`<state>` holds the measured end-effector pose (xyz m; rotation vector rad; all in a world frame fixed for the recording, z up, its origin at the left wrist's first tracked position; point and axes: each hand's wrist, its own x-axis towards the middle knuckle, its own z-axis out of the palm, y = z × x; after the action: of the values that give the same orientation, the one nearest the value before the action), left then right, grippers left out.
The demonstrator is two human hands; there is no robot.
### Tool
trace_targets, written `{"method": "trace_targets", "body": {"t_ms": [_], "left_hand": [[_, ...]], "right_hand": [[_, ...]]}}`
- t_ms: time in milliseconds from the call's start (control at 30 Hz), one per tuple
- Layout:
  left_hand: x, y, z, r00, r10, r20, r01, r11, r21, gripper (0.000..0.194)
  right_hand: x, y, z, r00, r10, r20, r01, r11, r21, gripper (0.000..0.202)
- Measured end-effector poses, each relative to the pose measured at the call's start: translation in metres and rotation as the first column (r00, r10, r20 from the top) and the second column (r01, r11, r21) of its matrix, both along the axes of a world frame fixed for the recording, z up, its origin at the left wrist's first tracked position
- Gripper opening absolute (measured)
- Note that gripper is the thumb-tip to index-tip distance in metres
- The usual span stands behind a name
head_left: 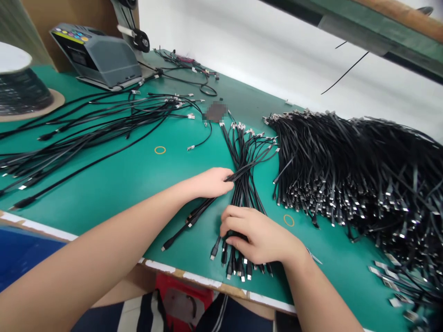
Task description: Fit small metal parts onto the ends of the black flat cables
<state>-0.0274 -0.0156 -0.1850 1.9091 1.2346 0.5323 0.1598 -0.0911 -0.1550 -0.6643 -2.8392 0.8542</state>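
Observation:
My left hand [216, 182] is closed around a small group of black USB cables [199, 210], whose lower plugs point toward the table's front edge. These cables cross over a larger bundle of black USB cables [246, 180] lying on the green table. Close to the lower ends of that bundle, my right hand [256, 233] is curled, with its fingertips at a cable plug [214, 251]. The hand hides part of the bundle, so the exact grip is partly covered. Silver plugs show at both ends of the bundle.
A large heap of black cables [328, 170] fills the right side. More loose cables [86, 133] lie at left. Behind them stand a grey machine [107, 60] and a cable spool [24, 90]. Yellow rubber bands [160, 150] lie on the green table [138, 161]; a shelf [363, 32] overhangs.

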Motion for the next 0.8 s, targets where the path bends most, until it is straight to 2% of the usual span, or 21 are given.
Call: {"method": "trace_targets", "body": {"t_ms": [133, 367, 600, 800], "left_hand": [[-0.0006, -0.0004, 0.0013, 1.000, -0.009, -0.002, 0.009, 1.000, 0.005, 0.014], [-0.0024, -0.0019, 0.0043, 1.000, -0.018, -0.021, 0.019, 0.999, 0.040, 0.015], [-0.0012, 0.0003, -0.0004, 1.000, -0.010, -0.004, 0.010, 1.000, -0.026, 0.015], [-0.0018, 0.0000, 0.0014, 0.999, -0.004, 0.042, 0.006, 0.999, -0.053, 0.012]], "right_hand": [[0.0014, 0.0019, -0.0035, 1.000, -0.015, -0.017, 0.015, 1.000, 0.015, 0.020], [-0.0026, 0.0040, -0.0059, 0.999, 0.012, 0.030, -0.014, 0.996, 0.085, 0.012], [0.0003, 0.0044, -0.0061, 0.998, 0.026, 0.062, -0.032, 0.995, 0.094, 0.013], [0.0023, 0.0027, 0.0005, 0.998, 0.057, 0.034, -0.059, 0.995, 0.081, 0.012]]}}
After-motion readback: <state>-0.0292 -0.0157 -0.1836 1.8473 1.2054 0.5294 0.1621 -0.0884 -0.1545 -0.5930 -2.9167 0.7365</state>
